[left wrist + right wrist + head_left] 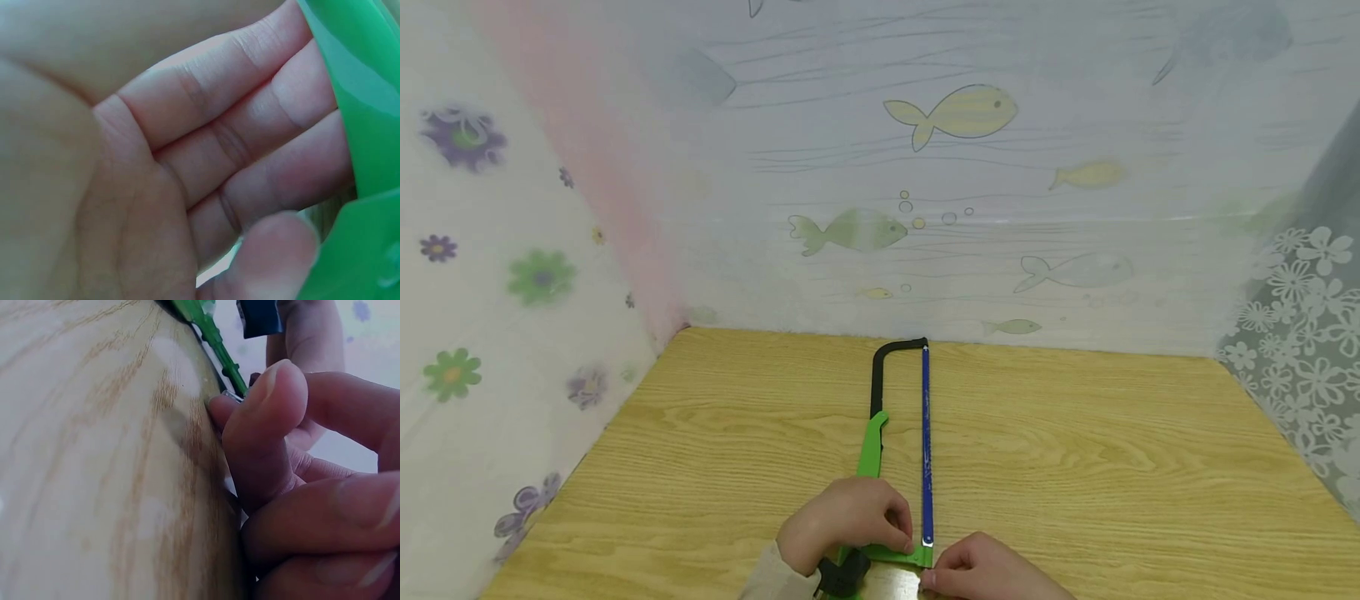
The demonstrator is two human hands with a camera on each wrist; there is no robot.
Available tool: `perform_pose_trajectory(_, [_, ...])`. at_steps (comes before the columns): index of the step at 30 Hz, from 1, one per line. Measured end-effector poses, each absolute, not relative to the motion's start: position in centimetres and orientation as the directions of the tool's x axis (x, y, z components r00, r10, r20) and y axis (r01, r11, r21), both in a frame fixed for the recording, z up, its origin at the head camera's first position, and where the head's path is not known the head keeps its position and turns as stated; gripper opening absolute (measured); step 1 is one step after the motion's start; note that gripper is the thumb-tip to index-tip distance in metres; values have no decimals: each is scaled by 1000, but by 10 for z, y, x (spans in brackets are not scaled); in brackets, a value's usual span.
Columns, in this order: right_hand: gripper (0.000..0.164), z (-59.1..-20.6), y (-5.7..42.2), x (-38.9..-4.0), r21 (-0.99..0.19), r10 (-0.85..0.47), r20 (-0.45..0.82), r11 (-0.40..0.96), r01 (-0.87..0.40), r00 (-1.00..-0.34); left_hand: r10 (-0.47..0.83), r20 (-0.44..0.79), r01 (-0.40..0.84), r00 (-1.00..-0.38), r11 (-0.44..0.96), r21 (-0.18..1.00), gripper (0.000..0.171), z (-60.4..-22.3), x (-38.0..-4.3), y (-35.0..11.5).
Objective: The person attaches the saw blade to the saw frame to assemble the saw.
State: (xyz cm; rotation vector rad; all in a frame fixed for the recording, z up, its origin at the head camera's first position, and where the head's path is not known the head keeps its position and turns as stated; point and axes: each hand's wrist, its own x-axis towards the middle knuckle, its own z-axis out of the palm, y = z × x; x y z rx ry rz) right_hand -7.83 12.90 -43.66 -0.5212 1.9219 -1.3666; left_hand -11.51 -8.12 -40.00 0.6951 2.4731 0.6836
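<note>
A hacksaw lies on the table with its far end away from me. It has a green handle, a black bent frame and a long blue blade. My left hand reaches over the green near part and pinches it close to the blade's near end. In the left wrist view, its curled fingers meet the green part. My right hand pinches at the hacksaw's near corner, just below the blade's end. A small metal bit shows at those fingertips in the right wrist view.
The wood-grain table spreads out on both sides of the hacksaw. A fish-patterned curtain hangs along the back edge, with flowered sheets at left and right. A black wrist camera sits on the left wrist.
</note>
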Motion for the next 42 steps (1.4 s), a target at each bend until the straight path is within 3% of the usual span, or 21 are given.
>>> perform_pose_trajectory(7, [27,-436,131,-80,-943,-709,-304,317,98,-636,583,-308,333,-752,739,586,9,-398,-115,-82])
perform_pose_trajectory(25, [24,-441,131,-80,-956,-726,-267,283,79,-634,590,-304,341,-748,734,587,8,-400,-115,-83])
perform_pose_trajectory(42, [25,-441,127,-79,-925,-635,-333,365,110,-697,582,-292,353,-759,744,567,8,-400,-115,-81])
